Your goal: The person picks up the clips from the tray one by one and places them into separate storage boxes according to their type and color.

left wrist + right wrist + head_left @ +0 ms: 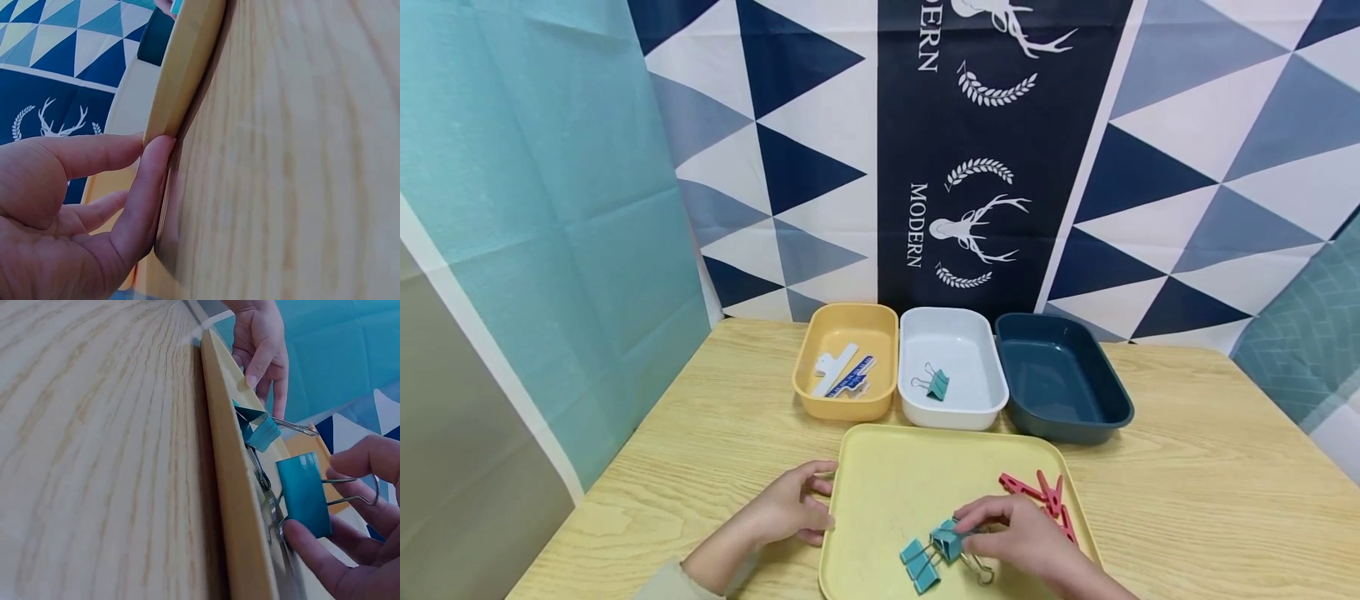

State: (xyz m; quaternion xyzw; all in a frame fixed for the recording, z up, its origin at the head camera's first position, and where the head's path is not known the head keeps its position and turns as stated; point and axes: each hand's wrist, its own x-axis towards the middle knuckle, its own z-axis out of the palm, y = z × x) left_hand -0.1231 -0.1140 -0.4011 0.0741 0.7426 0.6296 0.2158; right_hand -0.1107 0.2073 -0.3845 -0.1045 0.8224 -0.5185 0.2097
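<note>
My right hand (1018, 533) pinches a teal binder clip (305, 494) low over the yellow tray (917, 454). In the right wrist view, the thumb is at the clip's lower edge and other fingers are by its wire handles. Close beside it on the tray lies another teal binder clip (920, 565), also visible in the right wrist view (256, 428). My left hand (793, 504) touches the tray's left rim from outside, its fingers spread. Seen from the left wrist, two fingertips (164, 145) rest against the tray's side wall (187, 62).
Red clothespins (1051, 493) lie at the tray's right side. Behind the tray stand a yellow bin (805, 400) with bulldog-style clips, a white bin (947, 419) with one teal binder clip, and a dark blue bin (1067, 432). A patterned cloth (820, 167) hangs behind them.
</note>
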